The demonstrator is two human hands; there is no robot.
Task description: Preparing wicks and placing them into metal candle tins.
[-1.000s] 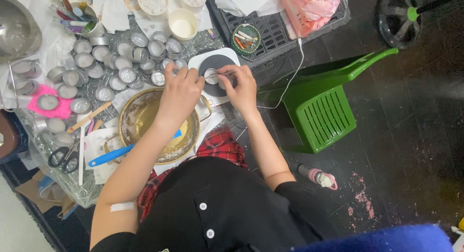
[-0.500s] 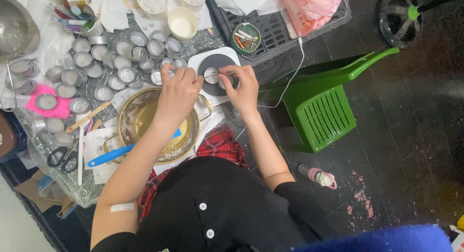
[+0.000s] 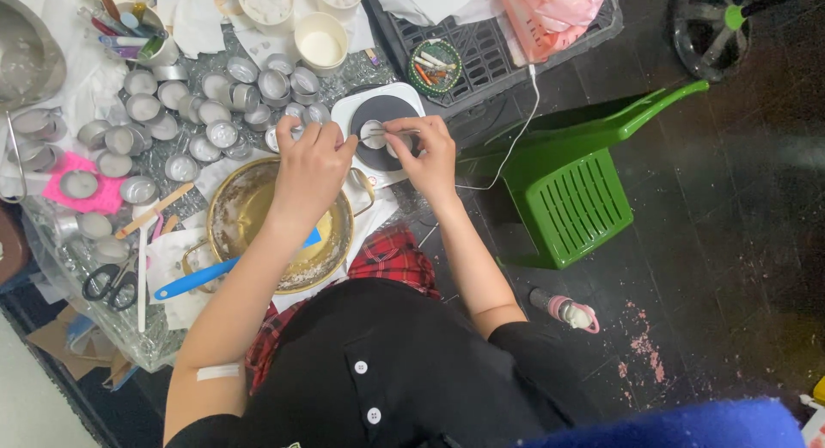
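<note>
My left hand [image 3: 311, 163] and right hand [image 3: 427, 152] both pinch a small tin [image 3: 373, 134] on the hotplate [image 3: 361, 160]. The brass bowl [image 3: 249, 216] sits just beside it, under my left wrist.

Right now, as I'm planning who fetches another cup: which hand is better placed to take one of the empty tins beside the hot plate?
Left. The left hand lies on the side of the empty tins, just beside them. The right hand is beyond the hot plate, its fingers at the small tin there, and would have to cross over.
</note>
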